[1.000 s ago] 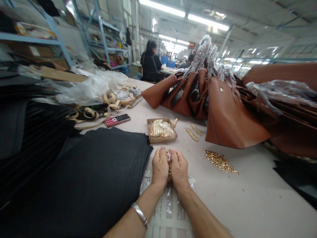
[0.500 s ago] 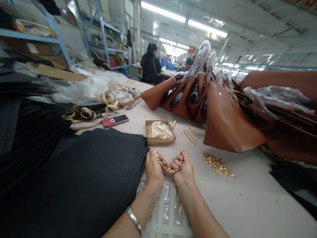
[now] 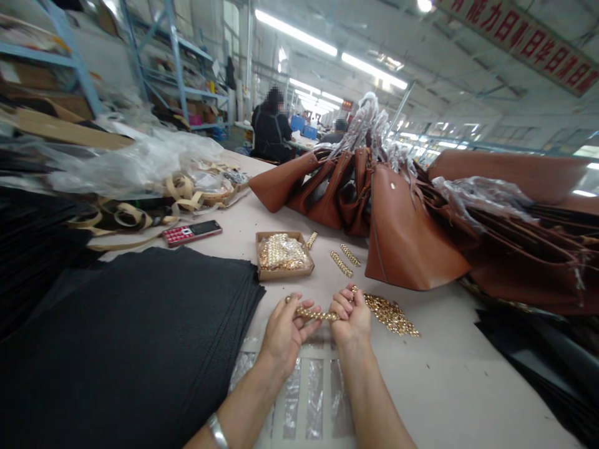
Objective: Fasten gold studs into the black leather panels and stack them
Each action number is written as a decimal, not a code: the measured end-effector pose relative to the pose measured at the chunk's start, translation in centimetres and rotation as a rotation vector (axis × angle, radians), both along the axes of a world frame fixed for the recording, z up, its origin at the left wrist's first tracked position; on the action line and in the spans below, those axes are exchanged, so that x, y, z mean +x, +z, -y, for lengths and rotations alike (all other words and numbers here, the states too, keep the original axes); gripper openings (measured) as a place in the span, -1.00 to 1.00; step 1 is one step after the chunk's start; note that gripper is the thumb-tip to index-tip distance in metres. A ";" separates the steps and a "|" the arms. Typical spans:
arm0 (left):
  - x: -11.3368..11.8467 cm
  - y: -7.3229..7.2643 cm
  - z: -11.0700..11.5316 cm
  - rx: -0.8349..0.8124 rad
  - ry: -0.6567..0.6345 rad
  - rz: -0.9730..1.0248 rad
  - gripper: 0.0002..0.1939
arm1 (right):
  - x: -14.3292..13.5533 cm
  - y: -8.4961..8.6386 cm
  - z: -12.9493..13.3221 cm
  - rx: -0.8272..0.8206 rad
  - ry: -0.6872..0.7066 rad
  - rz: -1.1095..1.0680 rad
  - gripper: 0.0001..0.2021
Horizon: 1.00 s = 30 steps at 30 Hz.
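A gold chain (image 3: 317,315) stretches between my two hands above the table. My left hand (image 3: 284,333) has one end pinched at thumb and finger, with the chain running across its fingers. My right hand (image 3: 350,315) is closed around the other end, and a bit of chain shows above its fingers. Just right of that hand lies a spread of flat gold chain lengths (image 3: 393,317). Beyond my hands, a small cardboard box (image 3: 286,273) holds more gold chain in clear plastic. Short chain pieces (image 3: 341,264) rest to the right of the box.
Stacked black sheets (image 3: 131,337) cover the left side. A red phone (image 3: 193,232) lies behind them, near tan strips (image 3: 180,190) and clear plastic. Brown leather bags (image 3: 412,231) stand at the right. Below my hands is a panel with clear strips (image 3: 314,399). Another person (image 3: 271,128) sits far back.
The chain has gone from a sagging curve to a nearly straight line between my hands. My left fingers have opened out somewhat. The view has turned a little to the right.
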State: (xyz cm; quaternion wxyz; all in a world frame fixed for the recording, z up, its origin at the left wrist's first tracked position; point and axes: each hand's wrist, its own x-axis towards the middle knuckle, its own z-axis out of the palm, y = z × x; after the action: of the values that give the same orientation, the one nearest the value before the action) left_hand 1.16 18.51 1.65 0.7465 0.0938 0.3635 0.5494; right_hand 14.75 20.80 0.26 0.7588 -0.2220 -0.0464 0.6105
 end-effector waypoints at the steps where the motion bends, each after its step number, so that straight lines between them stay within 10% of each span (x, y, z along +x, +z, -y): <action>1: 0.0 0.0 0.1 0.006 -0.012 0.006 -0.94 | 0.4 0.0 0.0 0.017 -0.009 -0.002 -0.81; 10: 0.5 -0.7 0.3 -0.011 -0.115 0.100 -0.83 | 0.5 0.3 0.5 0.160 0.020 -0.029 -0.85; 18: -0.4 -1.0 -0.2 0.017 -0.199 -0.050 -0.88 | 0.9 4.1 2.7 0.314 0.169 -0.059 -0.87; 30: 0.1 0.8 2.7 0.639 -0.523 -0.497 -0.70 | 0.5 5.0 3.0 0.233 0.186 -0.070 -0.84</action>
State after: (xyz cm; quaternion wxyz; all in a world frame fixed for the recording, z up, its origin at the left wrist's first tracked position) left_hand 1.26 15.84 2.41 0.6840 0.5353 0.3081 0.3882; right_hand 15.23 17.82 5.29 0.7207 -0.1057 -0.1110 0.6761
